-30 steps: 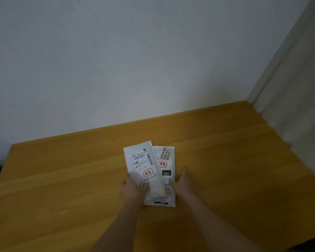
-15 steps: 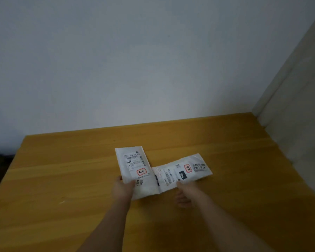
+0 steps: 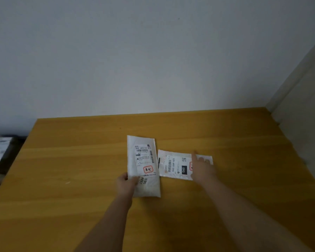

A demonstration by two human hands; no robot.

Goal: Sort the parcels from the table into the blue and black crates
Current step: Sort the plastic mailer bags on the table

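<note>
- Two hands on two parcels, both near table centre.
- left hand (image 3: 126, 184): thumb on top, fingers curled under the lower-left edge of the upright parcel (image 3: 143, 166). Firm pinch; near end looks raised slightly, can't confirm.
- right hand (image 3: 201, 168): fingers mostly straight, index extended toward 12 o'clock, pressing flat on the right part of the sideways parcel (image 3: 176, 166). No grasp, holds nothing.
- Parcels lie just beside each other; touching or a thin gap, can't tell.
- Axes: upright parcel long axis runs 12–6, label text reads right way up to the wearer. Sideways parcel long axis runs 3–9, label rotated, black "060" patch reads sideways.
- Step, as I judge it: spreading them apart to read labels before choosing crates.
- To do it well: keep the right palm flat so the thin bag doesn't buckle, then slide it to a table (image 3: 244, 160) edge or curl fingers under one end to lift. Lift the left one by its edge, label facing up.
- Crates not clearly in view; a dark box with a labelled carton (image 3: 0, 150) sits at 9 o'clock off the table, colour unclear.
</note>
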